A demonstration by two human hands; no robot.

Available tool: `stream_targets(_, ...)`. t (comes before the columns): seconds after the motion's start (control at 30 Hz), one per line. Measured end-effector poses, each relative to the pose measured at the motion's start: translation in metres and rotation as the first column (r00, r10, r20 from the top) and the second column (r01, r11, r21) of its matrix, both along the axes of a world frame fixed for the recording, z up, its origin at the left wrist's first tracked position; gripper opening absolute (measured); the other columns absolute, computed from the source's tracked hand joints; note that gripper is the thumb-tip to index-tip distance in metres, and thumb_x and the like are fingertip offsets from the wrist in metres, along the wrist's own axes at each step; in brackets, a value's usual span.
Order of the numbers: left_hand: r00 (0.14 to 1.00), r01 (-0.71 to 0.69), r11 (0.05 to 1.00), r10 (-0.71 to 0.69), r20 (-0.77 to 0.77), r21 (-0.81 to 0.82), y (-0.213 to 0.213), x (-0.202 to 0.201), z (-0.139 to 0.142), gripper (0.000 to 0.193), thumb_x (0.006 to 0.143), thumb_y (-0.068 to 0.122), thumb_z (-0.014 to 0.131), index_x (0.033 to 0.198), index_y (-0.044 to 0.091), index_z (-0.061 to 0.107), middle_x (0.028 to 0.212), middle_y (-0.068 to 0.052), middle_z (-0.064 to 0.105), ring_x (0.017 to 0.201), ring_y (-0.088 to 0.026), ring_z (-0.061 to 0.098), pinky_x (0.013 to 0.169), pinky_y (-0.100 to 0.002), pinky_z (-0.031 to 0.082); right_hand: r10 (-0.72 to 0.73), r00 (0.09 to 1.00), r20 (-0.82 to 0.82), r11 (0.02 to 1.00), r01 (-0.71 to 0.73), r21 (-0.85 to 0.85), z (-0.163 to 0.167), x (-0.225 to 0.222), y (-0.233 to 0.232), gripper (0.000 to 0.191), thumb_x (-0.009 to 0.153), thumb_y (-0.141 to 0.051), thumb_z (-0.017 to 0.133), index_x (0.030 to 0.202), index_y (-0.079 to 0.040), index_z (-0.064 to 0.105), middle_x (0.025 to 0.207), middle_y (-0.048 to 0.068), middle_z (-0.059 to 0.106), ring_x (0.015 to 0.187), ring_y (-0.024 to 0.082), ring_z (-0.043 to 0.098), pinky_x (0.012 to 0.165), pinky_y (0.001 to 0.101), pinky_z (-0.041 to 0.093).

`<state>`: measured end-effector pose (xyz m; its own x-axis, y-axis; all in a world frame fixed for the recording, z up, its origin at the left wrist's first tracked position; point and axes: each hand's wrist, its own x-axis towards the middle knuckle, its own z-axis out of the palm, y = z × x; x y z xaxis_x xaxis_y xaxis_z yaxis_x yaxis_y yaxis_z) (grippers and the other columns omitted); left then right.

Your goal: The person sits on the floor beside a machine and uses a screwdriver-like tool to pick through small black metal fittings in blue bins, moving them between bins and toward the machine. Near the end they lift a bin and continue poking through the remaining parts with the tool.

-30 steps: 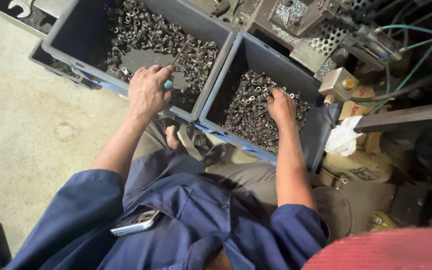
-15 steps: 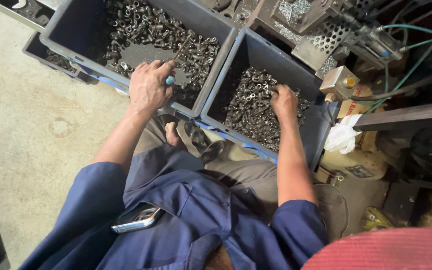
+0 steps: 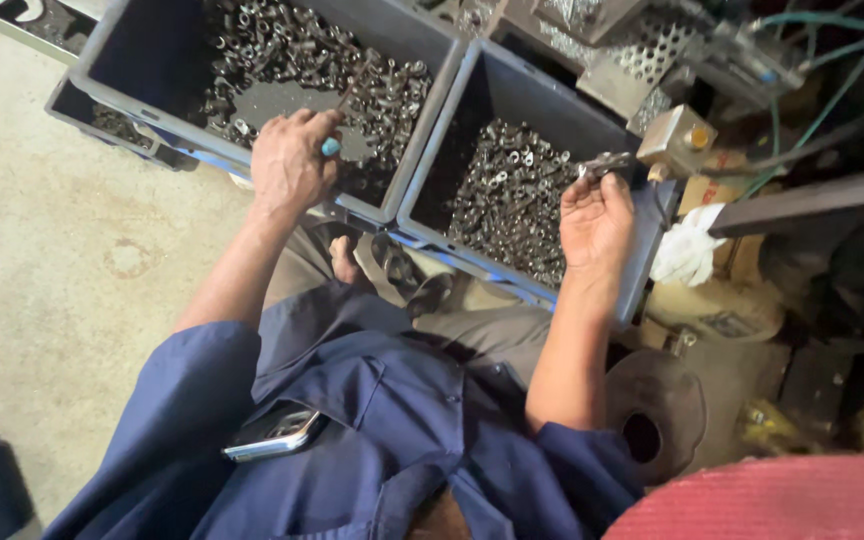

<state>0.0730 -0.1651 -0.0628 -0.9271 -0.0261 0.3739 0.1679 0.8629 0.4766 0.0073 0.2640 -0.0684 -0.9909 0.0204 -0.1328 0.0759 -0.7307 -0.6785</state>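
Right hand (image 3: 597,215) has lifted out metal parts (image 3: 607,163) (small, dark).

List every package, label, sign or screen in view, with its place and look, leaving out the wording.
Phone: in the chest pocket of the blue shirt, a dark glossy rectangle with a silvery edge.
Printed carton: right of the right-hand grey bin, behind a crumpled white cloth; tan with red print.
Printed sack: below that cloth; beige, with a dark-printed label patch.
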Motion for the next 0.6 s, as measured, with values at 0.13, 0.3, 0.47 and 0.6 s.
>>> stream_targets(0.13, 1.000, -0.007, 1.000, 0.007, 0.001, 0.016, -0.001, 0.001, -0.002, 0.033, 0.086, 0.014, 0.071, 0.119, 0.014, 0.072, 0.098, -0.015, 0.070, 0.090, -0.038, 0.067, 0.082, -0.047, 0.051, -0.007, 1.000, -0.014, 0.989, 0.005, -0.149, 0.024, 0.028, -0.014, 0.013, 0.104, -0.011, 0.063, 0.115, -0.008, 0.071, 0.106, 0.006, 0.075, 0.092, 0.018, 0.071, 0.085, 0.0362, 0.058)
stream_targets(0.3, 0.998, 0.006, 0.984, -0.016, 0.053, 0.179, -0.017, -0.020, -0.004, 0.024, 0.091, 0.017, 0.071, 0.115, 0.014, 0.075, 0.095, -0.017, 0.071, 0.085, -0.040, 0.069, 0.078, -0.047, 0.054, 0.010, 1.000, -0.015, 0.984, -0.012, -0.176, 0.047, 0.051, -0.021, 0.015, 0.106, -0.012, 0.062, 0.116, -0.007, 0.070, 0.107, 0.007, 0.075, 0.094, 0.018, 0.071, 0.087, 0.0354, 0.058)
stream_targets(0.47, 0.996, -0.084, 0.959, 0.071, -0.059, -0.270, -0.052, -0.067, -0.006, 0.028, 0.087, 0.005, 0.063, 0.109, 0.014, 0.077, 0.095, -0.019, 0.073, 0.084, -0.038, 0.070, 0.078, -0.049, 0.054, -0.042, 0.999, -0.015, 0.986, 0.039, -0.160, 0.062, 0.068, -0.021, 0.017, 0.104, -0.014, 0.065, 0.118, -0.007, 0.070, 0.105, 0.006, 0.075, 0.093, 0.018, 0.071, 0.086, 0.0352, 0.058)
stream_targets(0.6, 0.974, 0.019, 0.868, 0.097, 0.207, -0.497, -0.072, -0.083, -0.017, 0.018, 0.088, 0.010, 0.063, 0.097, 0.013, 0.078, 0.094, -0.020, 0.075, 0.089, -0.035, 0.074, 0.081, -0.047, 0.056, -0.077, 0.996, -0.047, 0.990, 0.070, -0.126, 0.069, 0.075, -0.021, 0.017, 0.104, -0.014, 0.067, 0.120, -0.008, 0.070, 0.103, 0.004, 0.074, 0.091, 0.018, 0.070, 0.086, 0.0349, 0.058)
